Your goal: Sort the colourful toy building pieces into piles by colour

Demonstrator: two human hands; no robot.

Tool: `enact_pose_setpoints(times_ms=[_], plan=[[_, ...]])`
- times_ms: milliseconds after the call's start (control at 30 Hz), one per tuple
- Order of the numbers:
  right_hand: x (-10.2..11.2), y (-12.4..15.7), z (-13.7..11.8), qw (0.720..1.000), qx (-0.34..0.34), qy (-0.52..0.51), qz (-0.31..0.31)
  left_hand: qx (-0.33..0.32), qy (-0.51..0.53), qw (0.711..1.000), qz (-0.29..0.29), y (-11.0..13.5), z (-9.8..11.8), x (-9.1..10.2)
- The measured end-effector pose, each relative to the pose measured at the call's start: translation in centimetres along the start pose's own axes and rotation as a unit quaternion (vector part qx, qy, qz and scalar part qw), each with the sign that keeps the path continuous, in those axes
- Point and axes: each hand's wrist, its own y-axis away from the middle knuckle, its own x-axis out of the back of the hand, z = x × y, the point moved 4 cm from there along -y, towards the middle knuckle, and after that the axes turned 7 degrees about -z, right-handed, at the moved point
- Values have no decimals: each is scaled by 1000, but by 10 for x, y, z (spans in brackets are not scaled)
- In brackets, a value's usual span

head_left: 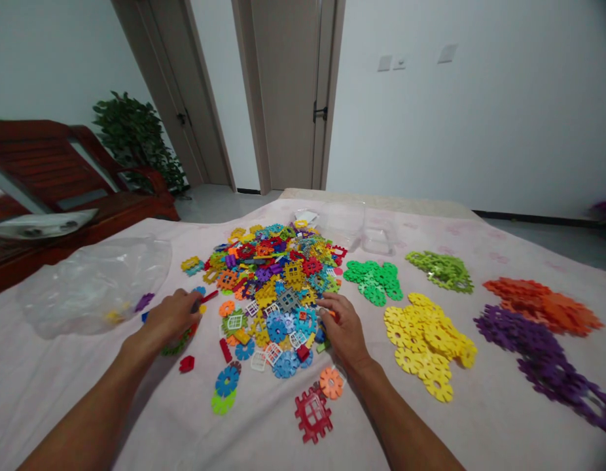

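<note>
A mixed heap of colourful plastic snowflake pieces (276,278) lies in the middle of a pink cloth (480,418). My left hand (171,316) rests at the heap's left edge, fingers curled round a thin red stick (208,297). My right hand (343,327) sits at the heap's right edge, fingers bent down onto the pieces; what it grips, if anything, is hidden. A red square piece (313,414) and an orange round piece (331,383) lie near my right forearm.
Sorted piles lie to the right: dark green (374,280), light green (441,269), yellow (428,343), orange (543,304), purple (548,363). A clear plastic bag (87,284) lies left, a clear box (362,229) behind the heap. Wooden bench (62,190), plant and doors beyond.
</note>
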Motion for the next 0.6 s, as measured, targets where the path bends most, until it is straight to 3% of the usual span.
enact_pose_setpoints(times_ms=[133,233,333,400,500,600], plan=[[-1,1,0,1000,-6,6,-6,-14,-27,999,18,-2,7,-12],[-1,1,0,1000,-10,5,-9,-61,94,992,60,-12,35,-10],[0,1,-2,1000,-9,1,-7,-130,215,961,116,-16,70,-6],[1,1,-2,1000,-11,-2,-6,-196,201,948,152,-10,95,-8],[1,1,-2,1000,-17,-2,-7,-289,114,939,147,3,127,-19],[1,1,-2,1000,-18,1,-10,-310,56,938,145,0,139,-25]])
